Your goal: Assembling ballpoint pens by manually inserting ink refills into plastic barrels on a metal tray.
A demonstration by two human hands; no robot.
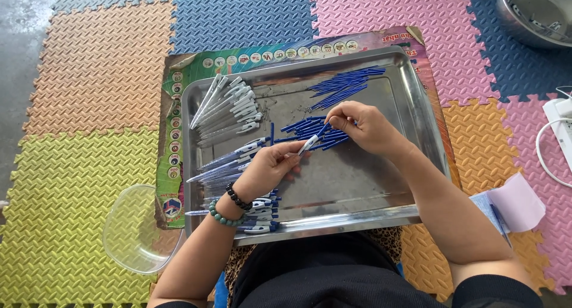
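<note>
White pen barrel pinched at the fingertips of the left hand, held over the middle of the steel tray, long axis slanting up-right toward the other hand. Right hand pinches a thin blue refill, lower end right at the barrel's open end, the two roughly in line; right hand sits up and right of the barrel, left hand down and left. Loose blue refills lie under the right hand, a second blue bunch at the tray's far side. White barrels with clips fanned far left, finished-looking pens by the left wrist. Tray shiny, smooth metal, raised rim, resting on printed cardboard over textured foam mats. Clear plastic bowl left, metal bowl top right
</note>
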